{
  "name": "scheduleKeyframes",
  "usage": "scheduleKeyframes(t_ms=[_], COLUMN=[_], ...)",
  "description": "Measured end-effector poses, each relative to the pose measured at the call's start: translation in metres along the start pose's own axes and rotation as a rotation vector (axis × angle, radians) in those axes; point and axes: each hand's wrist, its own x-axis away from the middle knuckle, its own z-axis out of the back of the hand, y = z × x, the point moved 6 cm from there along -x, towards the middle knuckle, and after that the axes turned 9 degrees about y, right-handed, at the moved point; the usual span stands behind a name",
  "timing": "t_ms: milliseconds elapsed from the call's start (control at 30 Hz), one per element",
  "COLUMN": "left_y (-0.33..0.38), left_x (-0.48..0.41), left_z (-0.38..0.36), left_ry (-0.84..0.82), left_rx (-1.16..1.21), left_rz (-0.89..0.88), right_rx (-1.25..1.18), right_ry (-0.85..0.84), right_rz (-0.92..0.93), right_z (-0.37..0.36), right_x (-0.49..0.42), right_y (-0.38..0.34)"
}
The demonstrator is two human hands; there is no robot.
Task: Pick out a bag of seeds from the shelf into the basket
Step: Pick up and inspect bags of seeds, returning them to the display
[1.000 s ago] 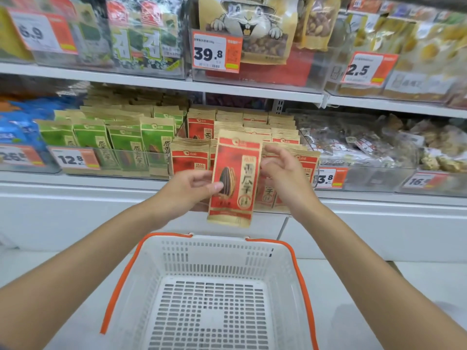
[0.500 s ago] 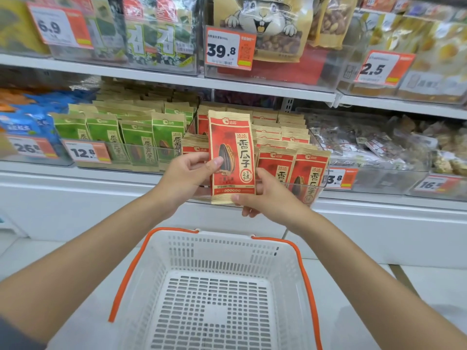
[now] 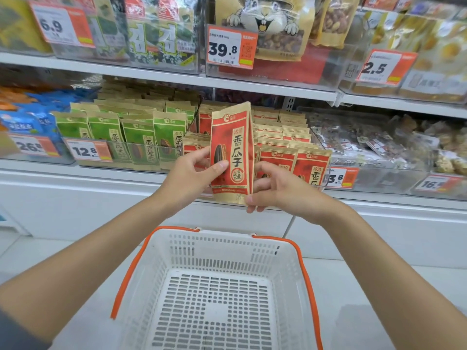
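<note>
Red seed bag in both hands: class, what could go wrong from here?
The red seed bag is held up by the shelf, not over the basket; released early, it may miss.
The right hand pinches only its bottom corner, so it could slip.
That hand might also knock the shelved red bags beside it.

Pinching, in the fingers (image 3: 219,165) of the left hand (image 3: 189,176), a bag of seeds (image 3: 231,147) looking like matt tan kraft paper, its red printed panel smooth and catching a faint sheen. Showing, below the fingers, a basket (image 3: 222,248) of white moulded plastic, slotted, smooth and dull, with handles (image 3: 127,271) of slightly glossy orange plastic. Standing just behind the fingertips, more packets (image 3: 278,157) of the same paper look. Gleaming to the right of the fingers, clear plastic bins (image 3: 389,178), shiny and reflective. Glinting well above the fingers, glossy film pouches (image 3: 156,39) and a matt price card (image 3: 231,48).
</note>
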Motion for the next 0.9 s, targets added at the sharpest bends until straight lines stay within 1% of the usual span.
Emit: scheduleKeyframes(t_ms=[100, 200, 400, 533, 667, 900], left_y=[0.003, 0.004, 0.001, -0.003, -0.004, -0.009], left_x=[0.007, 0.009, 0.011, 0.009, 0.010, 0.008], left_z=[-0.010, -0.014, -0.014, -0.013, -0.015, -0.015], left_ry=[-0.094, -0.139, -0.244, -0.284, -0.321, -0.326], left_rx=[0.078, 0.111, 0.189, 0.247, 0.278, 0.287], left_rz=[0.051, 0.074, 0.151, 0.203, 0.225, 0.255], right_rx=[-0.013, 0.012, -0.048, -0.089, -0.060, 0.013], right_ry=[0.039, 0.081, -0.004, 0.024, 0.028, 0.021], right_rz=[0.029, 0.069, 0.041, 0.046, 0.022, 0.024], right_z=[-0.002, -0.007, -0.014, -0.008, -0.004, -0.007], right_x=[0.000, 0.001, 0.003, 0.003, 0.001, -0.002], right_y=[-0.004, -0.007, -0.004, -0.003, 0.003, 0.006])
